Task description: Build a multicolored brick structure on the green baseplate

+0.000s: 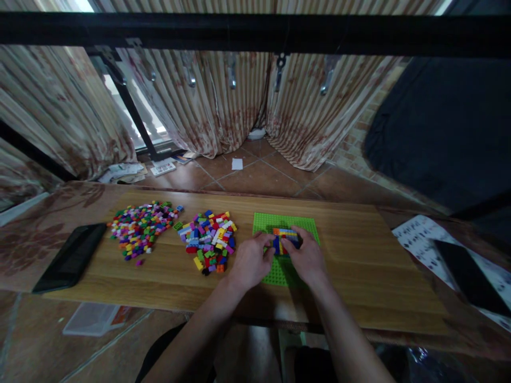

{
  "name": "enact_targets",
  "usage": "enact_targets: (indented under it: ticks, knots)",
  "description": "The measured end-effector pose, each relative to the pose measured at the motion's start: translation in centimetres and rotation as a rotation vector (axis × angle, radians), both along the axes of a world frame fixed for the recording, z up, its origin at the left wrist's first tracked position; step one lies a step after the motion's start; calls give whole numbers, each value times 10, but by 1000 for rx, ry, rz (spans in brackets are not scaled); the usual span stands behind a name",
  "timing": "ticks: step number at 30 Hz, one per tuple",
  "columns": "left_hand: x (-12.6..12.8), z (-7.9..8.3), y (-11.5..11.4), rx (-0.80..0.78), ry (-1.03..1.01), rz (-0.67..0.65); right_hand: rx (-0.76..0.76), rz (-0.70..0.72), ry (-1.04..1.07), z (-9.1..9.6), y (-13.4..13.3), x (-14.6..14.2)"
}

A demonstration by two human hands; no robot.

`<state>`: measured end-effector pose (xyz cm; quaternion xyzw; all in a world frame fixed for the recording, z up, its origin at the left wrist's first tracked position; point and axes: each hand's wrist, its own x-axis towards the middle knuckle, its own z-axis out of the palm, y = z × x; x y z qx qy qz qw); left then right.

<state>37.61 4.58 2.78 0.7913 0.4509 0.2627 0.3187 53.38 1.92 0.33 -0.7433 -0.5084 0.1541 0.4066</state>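
1. Green plate (279, 274) lay flat on the wood top (359, 260), right in front of the person.
2. Block (280, 246) of blue, yellow, orange and light-blue bricks sat on the plate, between both hands.
3. Left hand (250, 258): fingers bent, tips against the block's left side. Couldn't tell if they pinched a brick.
4. Right hand (308, 256): gripped the block, thumb on the near side, fingers past the far right corner.
5. Brick pile (209, 236), mixed colours, was just left of the left hand. Stud pile (139, 229), smaller pieces, sat farther left.
6. Tablet (69, 255), black, lay at the far left end.
7. Far right: dark slab (473, 276) on a printed sheet (419, 239).
8. Clear tray (91, 319) was on the floor (35, 340), lower left.
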Motion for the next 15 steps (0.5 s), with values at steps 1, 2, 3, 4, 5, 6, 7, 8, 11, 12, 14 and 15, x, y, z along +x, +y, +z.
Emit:
enact_targets:
  ticks: [1, 2, 3, 4, 5, 6, 7, 8, 11, 12, 14, 15]
  knots:
    - [-3, 1, 2, 10, -11, 13, 4, 12, 1, -1, -1, 1]
    - [-7, 3, 4, 22, -23, 30, 8, 20, 8, -2, -2, 3]
    - [-11, 4, 7, 36, -35, 51, 10, 24, 21, -2, -3, 5]
    - [-17, 5, 11, 49, -46, 77, 10, 21, 41, -3, -4, 7]
    - [-24, 7, 16, 60, -60, 111, 11, 11, 67, -4, -4, 9]
    - [-31, 8, 21, 69, -76, 150, 11, 0, 90, -4, -4, 11]
    - [-40, 9, 26, 73, -96, 202, 12, -16, 109, -3, -4, 12]
    - [-49, 11, 32, 68, -120, 264, 16, -36, 114, -2, -4, 14]
    - [-81, 16, 46, 22, -191, 467, 37, -100, 57, 3, -4, 14]
    - [-91, 19, 50, 8, -198, 532, 38, -113, 40, 6, -4, 14]
    - [-111, 23, 54, -7, -153, 641, 30, -120, 23, 10, -4, 11]
    - [-120, 25, 55, -13, -99, 686, 25, -122, 17, 11, -4, 10]
